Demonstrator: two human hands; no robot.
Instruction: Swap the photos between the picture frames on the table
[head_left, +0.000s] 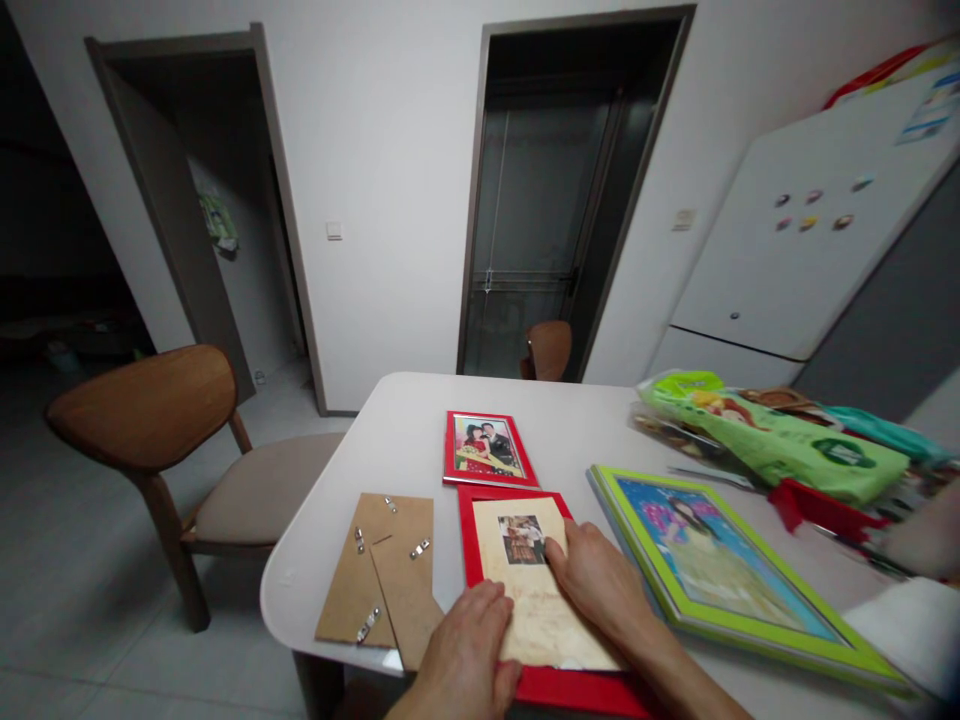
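Note:
A yellowed sheet of paper [555, 620] with a small printed picture lies over a red picture frame [469, 545] near the table's front edge. My left hand [469, 645] is closed at the sheet's lower left edge, its fingers bent together. At the right edge my right hand [604, 580] grips the sheet, thumb beside the small picture and the other fingers partly hidden. Left of these lies a brown backing board [352, 570] with metal clips, overlapping another brown piece [405, 600]. A smaller red frame [487, 447] with a couple's photo touches the far edge of the larger one.
Right of my hands, a green picture frame [630, 500] rests on what looks like another frame. Beyond it are a green plastic package [810, 440] and a red object [821, 515]. A wooden chair [157, 410] stands left of the white table [405, 420].

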